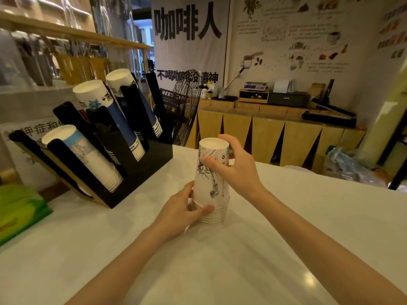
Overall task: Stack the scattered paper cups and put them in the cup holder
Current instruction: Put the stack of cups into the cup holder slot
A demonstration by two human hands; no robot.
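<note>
A stack of white paper cups (209, 186) with a black line drawing stands upside down on the white counter (286, 216), near the middle. My left hand (182, 212) grips the stack's lower rims from the left. My right hand (233, 166) holds the top cup near its upper part from the right. The black cup holder (141, 170) sits to the left, tilted, with three slots filled: a white stack (88, 155) in front, and two blue-and-white stacks (110, 111) behind it.
A green packet (19, 210) lies at the counter's left edge. A black wire fan (186, 106) stands behind the holder. Across the aisle is a wooden counter (264, 128) with a scale and boxes. A plastic bag (348, 166) sits beyond the counter's far right edge.
</note>
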